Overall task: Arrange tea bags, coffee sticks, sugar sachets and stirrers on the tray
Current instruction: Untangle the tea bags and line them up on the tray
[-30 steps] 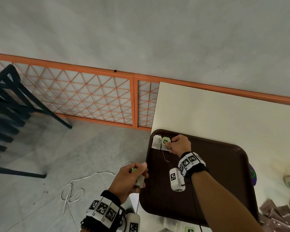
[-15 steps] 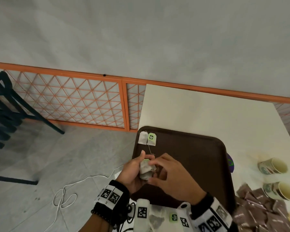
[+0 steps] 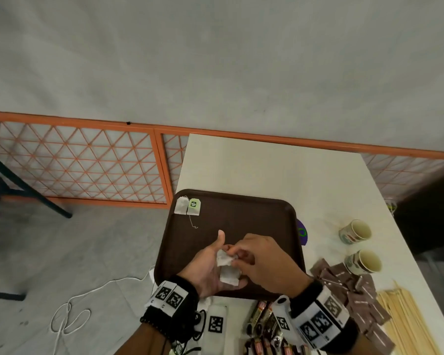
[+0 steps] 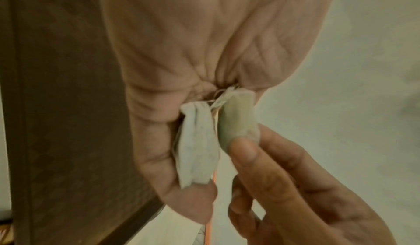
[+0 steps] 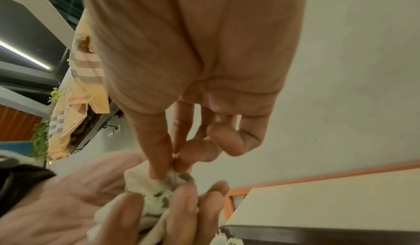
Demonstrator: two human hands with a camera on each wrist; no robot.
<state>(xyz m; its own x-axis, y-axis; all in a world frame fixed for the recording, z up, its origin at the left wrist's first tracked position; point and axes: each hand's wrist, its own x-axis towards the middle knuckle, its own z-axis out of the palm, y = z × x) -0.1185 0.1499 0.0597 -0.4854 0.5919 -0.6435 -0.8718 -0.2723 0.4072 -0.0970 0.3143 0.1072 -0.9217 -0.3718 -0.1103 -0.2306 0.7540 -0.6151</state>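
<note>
Over the near part of the brown tray [image 3: 244, 216], my left hand [image 3: 208, 271] lies palm up with its fingers curled round a small bunch of white tea bags [image 3: 227, 270]. My right hand [image 3: 241, 254] pinches one of those tea bags [image 4: 236, 119] between thumb and fingertips, beside a white one [image 4: 197, 144] still held in the left hand [image 4: 181, 51]. In the right wrist view the right hand's fingertips [image 5: 159, 169] dig into the bunch [image 5: 156, 187]. One tea bag [image 3: 181, 205] with a green tag [image 3: 194, 204] lies in the tray's far left corner.
Two paper cups [image 3: 355, 230] [image 3: 364, 261] stand right of the tray. Brown sachets [image 3: 356, 285] and wooden stirrers [image 3: 408, 326] lie at the near right, coffee sticks [image 3: 264, 321] at the near edge. The table's left edge runs beside the tray; a white cable [image 3: 69, 316] lies on the floor.
My right hand left the tea bag at the tray's far left corner and came back to the left hand. The left hand moved over the tray and turned palm up.
</note>
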